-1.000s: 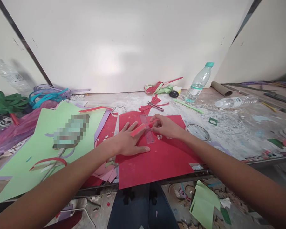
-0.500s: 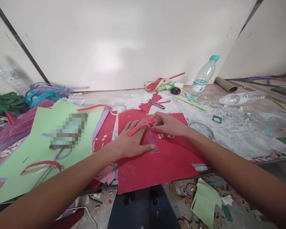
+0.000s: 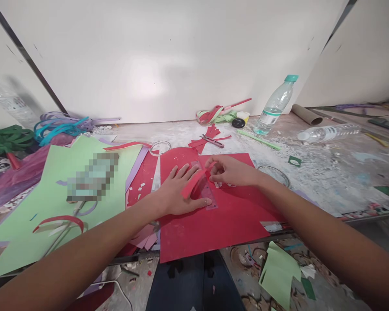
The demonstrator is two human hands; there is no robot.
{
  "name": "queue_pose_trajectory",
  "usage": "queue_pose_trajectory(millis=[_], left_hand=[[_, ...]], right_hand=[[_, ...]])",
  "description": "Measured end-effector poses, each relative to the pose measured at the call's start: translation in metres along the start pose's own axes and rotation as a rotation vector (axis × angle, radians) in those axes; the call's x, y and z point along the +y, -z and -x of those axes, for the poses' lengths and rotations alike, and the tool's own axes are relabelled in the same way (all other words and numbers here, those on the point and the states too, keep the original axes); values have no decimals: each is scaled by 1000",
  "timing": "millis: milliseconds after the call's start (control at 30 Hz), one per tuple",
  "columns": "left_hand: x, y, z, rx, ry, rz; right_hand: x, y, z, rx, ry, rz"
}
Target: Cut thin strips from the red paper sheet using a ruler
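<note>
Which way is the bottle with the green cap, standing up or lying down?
Standing up: the green-capped bottle has its base on the table and its cap on top.

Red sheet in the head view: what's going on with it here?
A person has both hands over the red sheet. The left hand lies spread on it, thumb at the lower end of a see-through ruler. The right hand holds one end of a narrow red strip, whose loose end hangs by the left hand. A green sheet lies to the left.
</note>
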State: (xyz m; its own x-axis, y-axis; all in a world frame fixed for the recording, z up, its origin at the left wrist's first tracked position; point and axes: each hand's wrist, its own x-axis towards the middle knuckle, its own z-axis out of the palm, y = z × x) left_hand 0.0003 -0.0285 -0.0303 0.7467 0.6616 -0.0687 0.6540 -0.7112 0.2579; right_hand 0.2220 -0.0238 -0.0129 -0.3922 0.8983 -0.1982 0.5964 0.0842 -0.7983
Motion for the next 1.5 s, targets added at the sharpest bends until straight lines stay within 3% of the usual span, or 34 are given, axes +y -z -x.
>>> queue_pose_trajectory(millis=[167,500,767,1133,1367,1500], left_hand=[[4,4,0,-36,1,10],[0,-2,-2,44,-34,24],[0,-2,-4,43,-40,13],[2,1,-4,-35,-15,-52],[2,0,-6,-53,17,-66],[3,1,-5,-47,9,-50]], right_hand=[[-1,-2,0,0,33,-10],[3,-4,-1,35,58,27],[4,-5,-1,58,83,73],[-7,-1,6,-61,56,-109],[1,-1,5,-25,79,35],[1,0,6,-73,89,32]])
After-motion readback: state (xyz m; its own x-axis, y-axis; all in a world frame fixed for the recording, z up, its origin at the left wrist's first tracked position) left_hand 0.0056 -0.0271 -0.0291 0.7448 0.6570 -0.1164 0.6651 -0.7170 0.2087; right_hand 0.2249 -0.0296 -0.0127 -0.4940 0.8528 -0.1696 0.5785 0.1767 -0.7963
